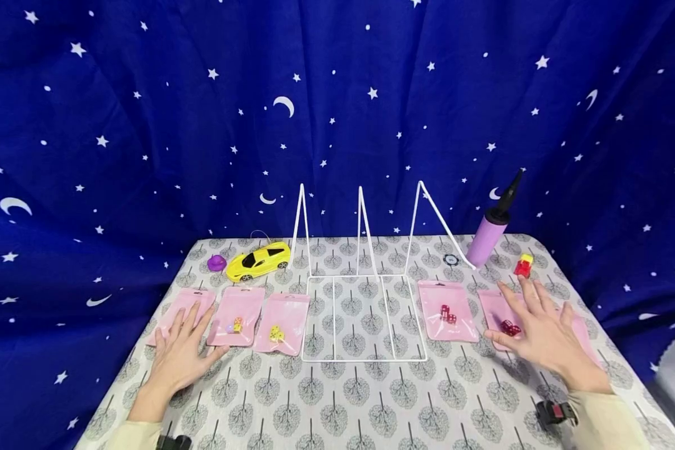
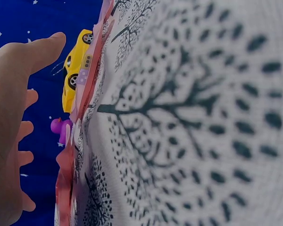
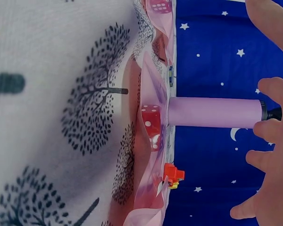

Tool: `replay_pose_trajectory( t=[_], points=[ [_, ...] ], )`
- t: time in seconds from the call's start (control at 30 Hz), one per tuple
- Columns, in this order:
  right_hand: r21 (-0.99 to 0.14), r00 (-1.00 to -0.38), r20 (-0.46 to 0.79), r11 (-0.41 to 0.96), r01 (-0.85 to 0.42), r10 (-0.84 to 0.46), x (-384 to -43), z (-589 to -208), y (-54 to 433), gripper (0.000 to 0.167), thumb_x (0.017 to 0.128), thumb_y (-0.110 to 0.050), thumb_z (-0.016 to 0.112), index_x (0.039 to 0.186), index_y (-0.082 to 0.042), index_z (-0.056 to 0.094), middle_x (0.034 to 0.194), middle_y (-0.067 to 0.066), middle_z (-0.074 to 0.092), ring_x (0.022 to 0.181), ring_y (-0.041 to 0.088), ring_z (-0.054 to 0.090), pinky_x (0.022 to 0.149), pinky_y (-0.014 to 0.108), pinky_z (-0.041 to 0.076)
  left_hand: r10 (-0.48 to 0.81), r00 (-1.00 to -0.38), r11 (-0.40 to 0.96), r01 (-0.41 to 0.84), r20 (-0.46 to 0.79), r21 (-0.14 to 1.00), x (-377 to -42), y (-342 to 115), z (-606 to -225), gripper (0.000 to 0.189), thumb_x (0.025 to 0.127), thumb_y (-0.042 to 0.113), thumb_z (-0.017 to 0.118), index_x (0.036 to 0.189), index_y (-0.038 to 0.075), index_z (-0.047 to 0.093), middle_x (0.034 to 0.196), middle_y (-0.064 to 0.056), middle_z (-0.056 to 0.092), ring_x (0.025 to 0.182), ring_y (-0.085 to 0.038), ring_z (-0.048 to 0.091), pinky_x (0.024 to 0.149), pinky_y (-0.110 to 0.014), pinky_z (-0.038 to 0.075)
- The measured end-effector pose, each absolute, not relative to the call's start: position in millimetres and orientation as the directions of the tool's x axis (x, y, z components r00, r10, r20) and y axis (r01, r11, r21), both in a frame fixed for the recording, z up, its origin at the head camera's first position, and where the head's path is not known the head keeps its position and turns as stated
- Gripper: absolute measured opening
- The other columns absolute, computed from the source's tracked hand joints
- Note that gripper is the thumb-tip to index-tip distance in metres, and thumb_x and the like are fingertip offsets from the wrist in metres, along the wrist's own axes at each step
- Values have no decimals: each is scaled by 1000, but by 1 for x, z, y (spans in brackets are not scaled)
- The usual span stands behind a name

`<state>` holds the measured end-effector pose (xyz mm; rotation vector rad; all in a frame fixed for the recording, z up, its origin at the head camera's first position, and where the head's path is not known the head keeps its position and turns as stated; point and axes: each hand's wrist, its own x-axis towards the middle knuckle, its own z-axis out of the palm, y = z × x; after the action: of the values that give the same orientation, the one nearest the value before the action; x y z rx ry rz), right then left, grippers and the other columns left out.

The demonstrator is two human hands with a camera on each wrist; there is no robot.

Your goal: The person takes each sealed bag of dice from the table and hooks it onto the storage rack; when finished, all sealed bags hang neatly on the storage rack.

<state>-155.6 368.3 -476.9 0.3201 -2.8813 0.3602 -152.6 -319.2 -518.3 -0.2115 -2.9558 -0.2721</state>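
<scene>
My left hand [image 1: 179, 355] is spread over the leftmost pink zip bag [image 1: 171, 307], its fingers straight and holding nothing. In the left wrist view a gap shows between that hand and the bags. Beside it lie a pink bag with small dice [image 1: 236, 325] and another with yellow dice [image 1: 277, 334]. My right hand [image 1: 545, 331] hovers with spread fingers over pink bags at the right, partly hiding them; red dice [image 1: 509, 327] show in one. Left of it lies a pink bag [image 1: 434, 294] with red dice [image 1: 447, 314]. Nothing is in the right hand either.
A white wire rack [image 1: 364, 360] stands mid-table. Behind the left bags sit a purple duck [image 1: 216, 263] and a yellow toy car [image 1: 259, 261]. At the back right are a purple hand pump [image 1: 486, 239], a round chip [image 1: 451, 259] and a red-yellow toy [image 1: 523, 265].
</scene>
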Motion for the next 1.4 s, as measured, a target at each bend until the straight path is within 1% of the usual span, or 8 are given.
replay_pose_trajectory(
  t=[0.1, 0.23, 0.43, 0.6, 0.77, 0.97, 1.27, 1.4],
  points=[
    [-222, -952, 241, 944, -243, -188, -156, -477, 368, 102, 81, -59, 69, 158, -27, 11, 163, 14, -9, 149, 33, -15, 98, 75, -23, 124, -977, 974, 154, 175, 168, -153, -319, -518, 93, 83, 71, 57, 157, 35, 13, 163, -12, 15, 146, -47, 14, 102, -84, 2],
    [-248, -952, 242, 936, -249, -189, -156, -477, 368, 102, 81, -57, 71, 158, -25, 11, 163, 18, -3, 149, 39, -9, 100, 82, -8, 128, -976, 974, 157, 176, 165, -154, -320, -517, 95, 82, 71, 57, 157, 37, 11, 163, -12, 15, 146, -46, 14, 102, -84, 3],
    [-340, -926, 334, 893, -295, -179, -161, -477, 368, 95, 81, -43, 76, 155, -12, 26, 154, 31, 27, 139, 54, 23, 106, 78, 17, 153, -973, 968, 183, 175, 171, -156, -317, -518, 97, 82, 72, 57, 157, 32, 10, 165, -6, 6, 149, -41, 8, 105, -82, 6],
    [-385, -898, 408, 861, -333, -166, -166, -480, 364, 88, 76, -36, 82, 147, -8, 40, 134, 30, 51, 119, 52, 47, 91, 73, 37, 204, -958, 948, 246, 203, 205, -162, -306, -519, 99, 80, 70, 62, 157, 30, 15, 164, -9, 16, 148, -40, 16, 110, -76, 12],
    [-400, -889, 423, 844, -357, -175, -172, -486, 356, 87, 76, -33, 83, 147, -8, 41, 126, 26, 54, 98, 45, 59, 72, 64, 51, 275, -934, 918, 325, 227, 227, -172, -291, -519, 100, 80, 66, 65, 157, 24, 17, 161, -14, 23, 145, -41, 23, 115, -67, 18],
    [-474, -931, 321, 821, -319, -176, -178, -499, 352, 87, 80, -33, 80, 148, -2, 35, 128, 31, 51, 95, 50, 62, 73, 66, 52, 363, -906, 884, 408, 216, 228, -179, -273, -521, 100, 80, 68, 64, 155, 13, 26, 161, -13, 22, 145, -41, 23, 116, -62, 22],
    [-509, -960, 219, 819, -264, -174, -182, -512, 348, 93, 81, -41, 78, 149, 3, 31, 131, 33, 51, 102, 47, 60, 87, 67, 47, 454, -870, 848, 489, 194, 206, -193, -242, -527, 104, 80, 74, 58, 154, 10, 25, 161, -14, 23, 146, -39, 23, 117, -60, 24],
    [-484, -973, 164, 845, -225, -166, -185, -511, 346, 98, 81, -47, 76, 148, 7, 28, 135, 38, 45, 113, 54, 52, 96, 69, 40, 512, -831, 819, 549, 220, 169, -199, -230, -528, 104, 79, 73, 59, 154, 8, 28, 160, -15, 26, 145, -40, 25, 116, -61, 25]
  ],
)
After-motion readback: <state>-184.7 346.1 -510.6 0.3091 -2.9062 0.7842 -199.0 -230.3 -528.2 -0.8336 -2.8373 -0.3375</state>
